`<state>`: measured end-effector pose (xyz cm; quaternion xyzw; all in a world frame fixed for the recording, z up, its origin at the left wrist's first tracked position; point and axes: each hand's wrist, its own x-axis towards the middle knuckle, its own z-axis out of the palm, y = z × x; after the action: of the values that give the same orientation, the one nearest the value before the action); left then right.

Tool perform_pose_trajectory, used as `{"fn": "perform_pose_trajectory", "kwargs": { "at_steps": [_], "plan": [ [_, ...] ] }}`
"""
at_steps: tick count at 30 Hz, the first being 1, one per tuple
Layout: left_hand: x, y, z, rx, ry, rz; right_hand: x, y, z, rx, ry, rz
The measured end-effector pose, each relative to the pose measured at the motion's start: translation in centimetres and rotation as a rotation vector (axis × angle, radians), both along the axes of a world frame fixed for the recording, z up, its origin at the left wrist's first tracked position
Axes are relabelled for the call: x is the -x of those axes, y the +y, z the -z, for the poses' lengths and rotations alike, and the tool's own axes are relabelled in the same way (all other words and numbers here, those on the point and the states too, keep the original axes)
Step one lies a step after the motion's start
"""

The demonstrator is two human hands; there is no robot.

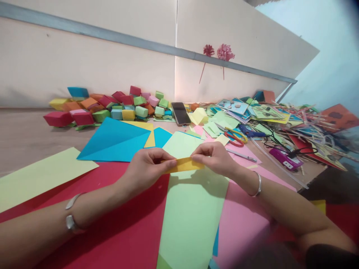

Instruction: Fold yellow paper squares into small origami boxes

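Between my two hands a small strip of yellow paper (pixel 184 165) is held above the table; it looks folded. My left hand (pixel 150 164) pinches its left end between thumb and fingers. At the right end, the thumb and fingers of my right hand (pixel 213 157) grip it the same way. Underneath lies a long light green sheet (pixel 193 209), which catches the shadow of my hands. A red sheet (pixel 117 220) is under my left forearm, and a pink sheet (pixel 244 220) is under my right one. A blue sheet with a crease (pixel 114 140) rests beyond my left hand.
Folded paper boxes (pixel 127 100) in several colours are piled along the wall. A phone (pixel 181 113) lies beside them. To the right are scissors (pixel 235 137), a cutter knife (pixel 240 153), a glue gun (pixel 252 131), a purple power strip (pixel 286 158) and heaped paper scraps.
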<state>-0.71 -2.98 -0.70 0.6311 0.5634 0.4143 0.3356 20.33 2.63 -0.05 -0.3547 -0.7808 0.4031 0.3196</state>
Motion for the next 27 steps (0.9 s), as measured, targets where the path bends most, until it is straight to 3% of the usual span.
{"fn": "perform_pose_trajectory", "kwargs": {
  "at_steps": [3,6,9,13,17,22,27],
  "plan": [
    [0.3,0.3,0.2,0.098,-0.050,-0.022,-0.4,1.0,0.0,0.093,0.027,0.031],
    [0.2,0.3,0.2,0.123,-0.038,-0.013,-0.2,1.1,0.2,-0.017,-0.034,-0.006],
    [-0.3,0.1,0.1,-0.013,0.086,0.030,0.4,0.1,0.7,-0.193,-0.098,-0.076],
    [-0.5,-0.3,0.5,-0.205,0.326,0.200,1.2,-1.5,1.7,-0.407,-0.219,-0.120],
    [0.0,-0.3,0.9,-0.237,0.423,0.209,1.1,-1.4,1.8,-0.503,-0.277,-0.118],
    [0.3,0.7,0.2,-0.036,0.311,0.087,-0.2,0.8,0.0,-0.377,-0.195,-0.140],
    [0.1,1.3,-0.1,0.157,0.147,0.040,-0.9,1.9,-0.7,-0.081,-0.174,-0.173]
  ]
}}
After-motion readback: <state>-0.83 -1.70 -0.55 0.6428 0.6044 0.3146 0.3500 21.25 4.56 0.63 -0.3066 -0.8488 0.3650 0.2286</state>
